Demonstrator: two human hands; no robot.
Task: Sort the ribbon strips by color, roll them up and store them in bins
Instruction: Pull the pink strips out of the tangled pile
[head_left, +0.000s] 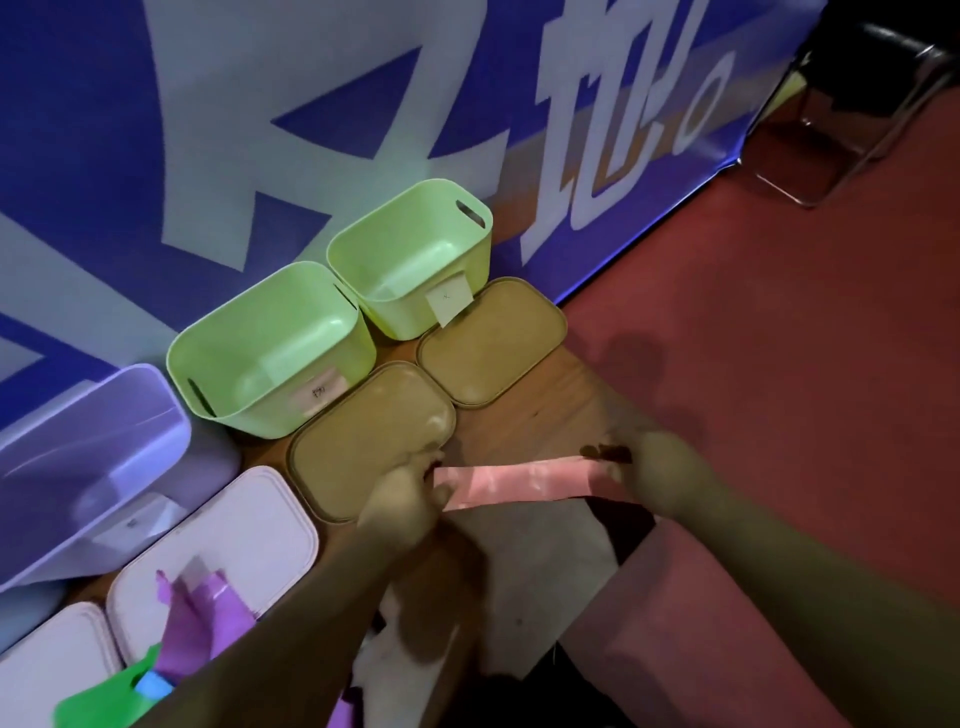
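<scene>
Purple and green ribbon strips (197, 623) lie nearest on a white lid (218, 551), beyond them the left hand (402, 501) and right hand (657, 475) pinch a pink ribbon strip (519, 480) taut above the wooden table (535, 410), with two green bins (270, 348) behind.

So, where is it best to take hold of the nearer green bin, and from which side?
Probably by a slot handle: the nearer green bin stands upright and open, with one slot on its left end wall and another on the right. Come from above, fingers hooked through the slot.
</scene>
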